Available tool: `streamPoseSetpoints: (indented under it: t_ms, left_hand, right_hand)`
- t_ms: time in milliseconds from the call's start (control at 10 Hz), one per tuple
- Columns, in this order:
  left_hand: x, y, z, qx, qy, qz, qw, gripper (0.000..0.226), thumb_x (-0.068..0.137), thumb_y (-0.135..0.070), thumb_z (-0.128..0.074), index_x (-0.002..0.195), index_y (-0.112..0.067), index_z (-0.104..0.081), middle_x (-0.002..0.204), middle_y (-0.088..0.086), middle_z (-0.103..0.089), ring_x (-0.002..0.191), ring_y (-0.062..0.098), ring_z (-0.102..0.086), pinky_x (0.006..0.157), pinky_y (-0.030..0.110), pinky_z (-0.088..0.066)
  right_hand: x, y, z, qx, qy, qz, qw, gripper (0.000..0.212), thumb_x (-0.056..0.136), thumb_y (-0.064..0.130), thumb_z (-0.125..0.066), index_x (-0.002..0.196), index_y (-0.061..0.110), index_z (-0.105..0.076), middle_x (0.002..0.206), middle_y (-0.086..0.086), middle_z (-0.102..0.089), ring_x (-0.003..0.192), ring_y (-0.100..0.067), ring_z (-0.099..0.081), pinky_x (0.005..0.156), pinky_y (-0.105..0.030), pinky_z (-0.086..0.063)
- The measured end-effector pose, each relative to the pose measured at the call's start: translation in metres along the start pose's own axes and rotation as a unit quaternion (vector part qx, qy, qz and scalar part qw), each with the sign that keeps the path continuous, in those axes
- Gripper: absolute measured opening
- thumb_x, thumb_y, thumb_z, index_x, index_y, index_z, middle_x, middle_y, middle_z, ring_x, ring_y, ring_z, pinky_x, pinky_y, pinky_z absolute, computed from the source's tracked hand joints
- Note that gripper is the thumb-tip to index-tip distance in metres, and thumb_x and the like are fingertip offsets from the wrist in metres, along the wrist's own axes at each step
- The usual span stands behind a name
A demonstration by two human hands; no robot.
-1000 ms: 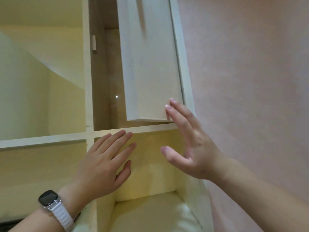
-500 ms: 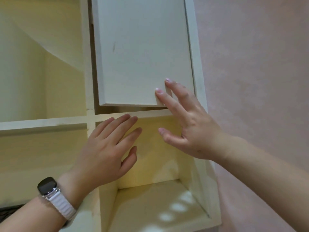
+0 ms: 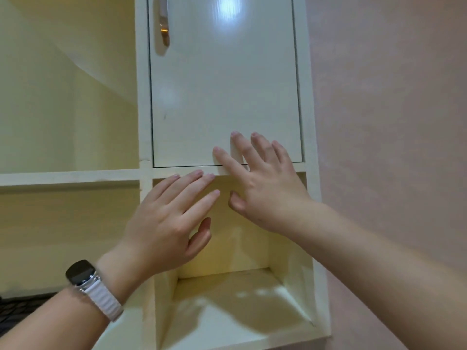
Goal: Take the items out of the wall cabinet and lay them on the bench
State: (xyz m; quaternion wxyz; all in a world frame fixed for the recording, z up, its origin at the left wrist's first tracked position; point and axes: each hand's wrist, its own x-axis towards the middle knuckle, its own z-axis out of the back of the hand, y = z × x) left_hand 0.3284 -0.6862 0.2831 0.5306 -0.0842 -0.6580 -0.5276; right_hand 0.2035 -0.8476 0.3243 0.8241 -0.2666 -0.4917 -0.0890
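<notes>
The cream wall cabinet (image 3: 145, 102) fills the view from below. Its white door (image 3: 225, 97) is flush with the frame, with a metal handle (image 3: 163, 21) near its upper left. My right hand (image 3: 265, 188) lies flat with spread fingers, fingertips pressing the door's lower edge. My left hand (image 3: 171, 223), a watch on its wrist, hovers open in front of the open compartment (image 3: 227, 294) under the door and holds nothing. No items show in any compartment.
Open cream shelves (image 3: 68, 176) extend to the left of the door. A pink wall (image 3: 391, 122) runs along the cabinet's right side. A dark mesh surface (image 3: 15, 309) peeks in at the lower left.
The door has swung from partly open to flush with the frame under my right hand's fingers. My left hand rose slightly toward the shelf edge.
</notes>
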Motion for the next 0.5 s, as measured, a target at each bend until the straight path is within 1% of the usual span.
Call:
streamPoseSetpoints:
  t_ms: [100,200,300,400,500]
  left_hand:
    - [-0.001,0.001,0.001,-0.002,-0.002,0.003,1.000,0.041,0.081,-0.025,-0.062,0.118,-0.007,-0.069,0.136,0.016,-0.058,0.129,0.033,-0.053,0.103,0.050,-0.043]
    - [-0.001,0.000,0.005,-0.018,0.015,0.005,1.000,0.043,0.082,-0.025,-0.061,0.121,-0.008,-0.068,0.138,0.015,-0.057,0.131,0.032,-0.051,0.105,0.049,-0.041]
    - [0.000,-0.002,0.011,-0.048,0.036,0.019,0.998,0.045,0.083,-0.028,-0.062,0.124,-0.010,-0.066,0.137,0.015,-0.057,0.131,0.033,-0.050,0.105,0.049,-0.041]
    - [-0.011,-0.009,0.022,-0.076,0.030,0.030,0.996,0.043,0.086,-0.032,-0.060,0.122,-0.009,-0.067,0.129,0.016,-0.062,0.124,0.035,-0.056,0.099,0.050,-0.045]
    - [-0.023,-0.014,0.031,-0.096,-0.004,0.055,0.994,0.043,0.088,-0.035,-0.056,0.121,-0.009,-0.068,0.125,0.014,-0.065,0.119,0.035,-0.059,0.096,0.049,-0.046]
  right_hand:
    - [-0.001,-0.001,0.007,-0.003,0.027,0.000,1.000,0.079,0.087,0.048,-0.050,0.152,0.037,-0.007,0.162,-0.004,-0.004,0.146,-0.034,-0.006,0.116,-0.053,-0.010]
    - [-0.003,0.002,0.019,0.009,0.054,-0.005,0.999,0.077,0.090,0.051,-0.046,0.152,0.038,-0.002,0.163,-0.001,0.004,0.148,-0.030,0.000,0.118,-0.050,-0.008]
    - [-0.011,0.002,0.025,0.038,0.068,-0.021,0.997,0.073,0.090,0.052,-0.045,0.152,0.037,-0.011,0.163,0.000,-0.002,0.148,-0.028,-0.006,0.117,-0.046,-0.013]
    - [-0.032,0.011,0.028,0.053,0.050,-0.047,0.996,0.066,0.086,0.051,-0.044,0.147,0.029,-0.034,0.157,-0.006,-0.028,0.142,-0.032,-0.027,0.112,-0.047,-0.025]
    - [-0.055,0.022,0.025,0.081,0.021,-0.059,0.995,0.063,0.084,0.052,-0.041,0.138,0.020,-0.050,0.144,-0.010,-0.047,0.131,-0.032,-0.043,0.105,-0.047,-0.036]
